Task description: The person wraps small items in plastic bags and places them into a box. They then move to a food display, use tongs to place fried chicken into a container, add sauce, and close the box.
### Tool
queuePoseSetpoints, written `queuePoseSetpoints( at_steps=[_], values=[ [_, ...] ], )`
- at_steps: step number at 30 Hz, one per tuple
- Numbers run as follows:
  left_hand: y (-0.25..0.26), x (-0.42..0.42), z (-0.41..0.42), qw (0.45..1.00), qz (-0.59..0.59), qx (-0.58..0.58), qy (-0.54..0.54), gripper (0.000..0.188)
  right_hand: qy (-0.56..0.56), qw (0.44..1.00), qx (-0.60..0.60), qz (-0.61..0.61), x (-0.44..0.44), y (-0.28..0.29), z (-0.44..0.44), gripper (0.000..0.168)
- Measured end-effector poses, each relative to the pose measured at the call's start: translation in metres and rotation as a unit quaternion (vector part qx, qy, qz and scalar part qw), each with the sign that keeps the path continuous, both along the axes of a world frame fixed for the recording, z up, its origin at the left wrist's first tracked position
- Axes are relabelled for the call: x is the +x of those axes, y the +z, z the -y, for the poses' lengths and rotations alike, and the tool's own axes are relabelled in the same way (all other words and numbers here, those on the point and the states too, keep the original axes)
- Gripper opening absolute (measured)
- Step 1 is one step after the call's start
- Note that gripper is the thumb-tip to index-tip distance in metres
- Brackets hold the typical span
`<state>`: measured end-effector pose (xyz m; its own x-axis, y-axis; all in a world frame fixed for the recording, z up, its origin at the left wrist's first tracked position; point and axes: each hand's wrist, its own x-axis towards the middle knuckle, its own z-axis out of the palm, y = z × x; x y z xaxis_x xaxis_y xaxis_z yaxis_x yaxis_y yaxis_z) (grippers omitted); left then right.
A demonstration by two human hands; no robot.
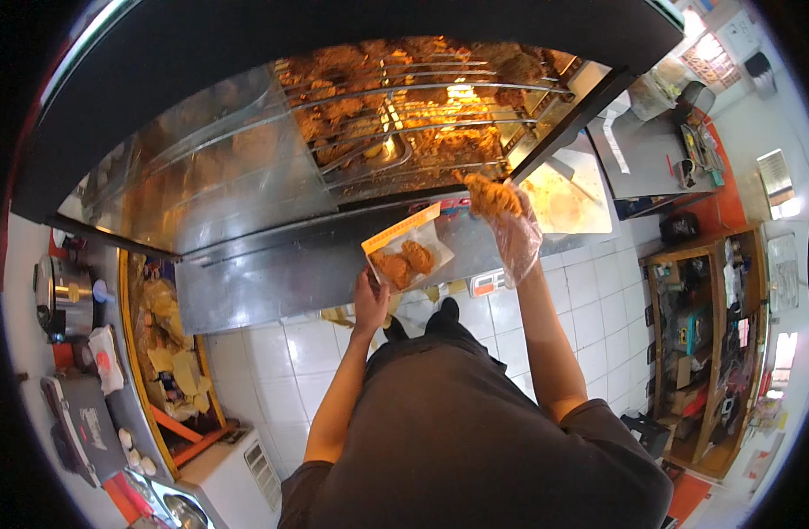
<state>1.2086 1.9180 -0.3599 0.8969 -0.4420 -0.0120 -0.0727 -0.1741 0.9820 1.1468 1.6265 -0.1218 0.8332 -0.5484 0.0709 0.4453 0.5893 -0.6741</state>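
Note:
My left hand [371, 301] grips the near edge of an open paper food box [401, 227] with an orange printed flap. Two pieces of fried chicken [392, 267] lie in the box on its pale lining. Up and to the right, my right hand [518, 231], in a clear plastic glove, holds another piece of breaded fried chicken [490, 195] in its fingers. That piece hangs apart from the box, just outside the opening of a lit glass display warmer [245, 241]. Inside the warmer, more fried chicken [338, 109] is heaped on wire racks, with metal tongs [388, 149] among it.
A steel counter ledge [245, 297] runs below the warmer. To its right lies a white cutting board [569, 205] with a knife or scraper on it. A wooden shelf unit [702, 357] stands at right, and a metal pot [64, 294] at far left. A digital scale [487, 283] sits low down.

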Motion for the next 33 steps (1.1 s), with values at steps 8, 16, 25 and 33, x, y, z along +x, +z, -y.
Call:
queuePoseSetpoints(
  at_steps=[8, 16, 25, 33],
  values=[
    [0.013, 0.003, 0.004, 1.0, -0.022, 0.02, -0.006, 0.049, 0.06, 0.776, -0.573, -0.257, -0.002, -0.13, -0.018, 0.049],
    [0.018, 0.004, 0.0, 0.998, -0.063, 0.0, -0.01, 0.054, -0.027, 0.465, -0.803, -0.372, 0.002, -0.133, -0.052, 0.063],
    [0.015, 0.004, -0.005, 0.995, -0.092, -0.007, -0.022, 0.058, 0.104, 0.654, -0.586, -0.466, 0.018, -0.109, -0.066, 0.062],
    [0.019, 0.004, -0.006, 0.993, -0.116, -0.025, -0.029, 0.056, 0.044, 0.602, -0.69, -0.398, 0.004, -0.133, -0.063, 0.063]
  ],
)
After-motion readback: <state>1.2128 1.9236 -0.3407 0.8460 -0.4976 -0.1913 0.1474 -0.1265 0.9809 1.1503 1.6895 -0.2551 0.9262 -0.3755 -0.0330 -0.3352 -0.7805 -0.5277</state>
